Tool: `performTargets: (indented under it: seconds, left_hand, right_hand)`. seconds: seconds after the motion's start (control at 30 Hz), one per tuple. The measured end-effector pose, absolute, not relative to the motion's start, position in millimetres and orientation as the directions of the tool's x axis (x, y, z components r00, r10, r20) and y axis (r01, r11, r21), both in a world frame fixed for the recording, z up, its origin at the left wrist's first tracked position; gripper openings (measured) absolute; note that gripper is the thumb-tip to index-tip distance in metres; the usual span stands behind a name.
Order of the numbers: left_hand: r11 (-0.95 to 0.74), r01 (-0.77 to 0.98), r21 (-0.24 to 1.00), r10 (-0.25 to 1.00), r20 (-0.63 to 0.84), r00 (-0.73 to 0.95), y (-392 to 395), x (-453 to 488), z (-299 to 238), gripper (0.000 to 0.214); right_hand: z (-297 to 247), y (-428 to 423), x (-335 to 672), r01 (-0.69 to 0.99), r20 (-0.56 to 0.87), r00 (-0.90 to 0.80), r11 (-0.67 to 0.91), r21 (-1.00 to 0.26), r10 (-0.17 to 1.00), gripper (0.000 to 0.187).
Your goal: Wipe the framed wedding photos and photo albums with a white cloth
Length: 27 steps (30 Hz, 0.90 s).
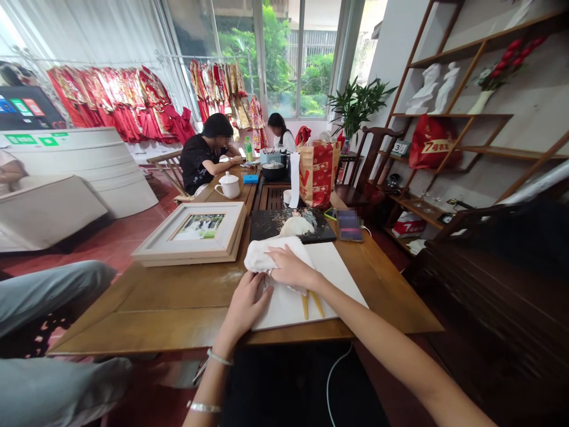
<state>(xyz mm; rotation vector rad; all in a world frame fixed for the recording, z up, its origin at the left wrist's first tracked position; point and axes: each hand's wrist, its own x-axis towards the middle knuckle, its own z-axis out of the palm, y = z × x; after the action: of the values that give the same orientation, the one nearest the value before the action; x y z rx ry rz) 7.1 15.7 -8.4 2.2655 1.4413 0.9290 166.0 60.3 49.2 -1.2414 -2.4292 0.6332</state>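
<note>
My right hand (291,268) lies on a white cloth (262,256), fingers curled over it, pressing it onto a white board (329,276) on the wooden table (178,296). My left hand (244,305) rests flat at the board's left edge, fingers stretched out, holding it down. Two yellow strips (311,304) poke out from under my right wrist. A dark photo panel (291,224) lies just beyond the cloth.
A stack of pale picture frames (195,232) sits at the left. A phone (349,226), a white teapot (229,185), a red gift bag (316,173) and a black pot (272,171) stand further along. Two people sit at the far end. Someone's grey-trousered legs (48,290) are at my left. Shelves line the right wall.
</note>
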Motion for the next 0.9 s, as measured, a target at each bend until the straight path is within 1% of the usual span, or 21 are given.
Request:
performTargets:
  seconds: [0.17, 0.3, 0.37, 0.47, 0.57, 0.63, 0.77, 0.9]
  left_hand:
    - [-0.451, 0.658, 0.603, 0.891, 0.341, 0.299, 14.4, 5.3, -7.6, 0.037]
    - [-0.417, 0.658, 0.627, 0.908, 0.319, 0.272, 13.0, 4.5, -11.2, 0.042]
    - [-0.376, 0.699, 0.607, 0.917, 0.353, 0.187, 11.5, 5.1, -12.6, 0.049]
    - [-0.284, 0.773, 0.567, 0.915, 0.402, 0.041, 9.5, 6.1, -13.4, 0.057]
    - [-0.271, 0.784, 0.559, 0.916, 0.401, 0.031, 10.5, 6.3, -14.8, 0.053]
    - [-0.271, 0.777, 0.569, 0.917, 0.397, 0.030, 13.9, 5.8, -16.7, 0.050]
    - [-0.282, 0.750, 0.598, 0.916, 0.401, 0.025, 23.1, 4.7, -21.0, 0.047]
    - [-0.253, 0.673, 0.695, 0.942, 0.335, 0.008, 25.2, 6.4, -20.1, 0.053]
  right_hand:
    - [48.7, 39.8, 201.7, 0.713, 0.088, -0.525, 0.494, -0.497, 0.846, 0.063]
    - [38.8, 6.6, 245.3, 0.749, 0.120, -0.457, 0.454, -0.482, 0.882, 0.076]
    - [29.3, -10.2, 265.1, 0.786, 0.173, -0.368, 0.405, -0.468, 0.914, 0.077]
    - [12.5, -28.8, 288.4, 0.844, 0.243, -0.177, 0.275, -0.461, 0.954, 0.076]
    - [-1.5, -36.4, 299.0, 0.869, 0.294, -0.042, 0.180, -0.460, 0.955, 0.075]
    - [-6.6, -37.1, 299.0, 0.882, 0.323, -0.034, 0.180, -0.436, 0.946, 0.074]
    - [-6.2, -36.6, 293.5, 0.893, 0.340, -0.092, 0.229, -0.387, 0.936, 0.073]
    - [-0.7, -38.9, 293.3, 0.896, 0.311, -0.138, 0.253, -0.364, 0.940, 0.078]
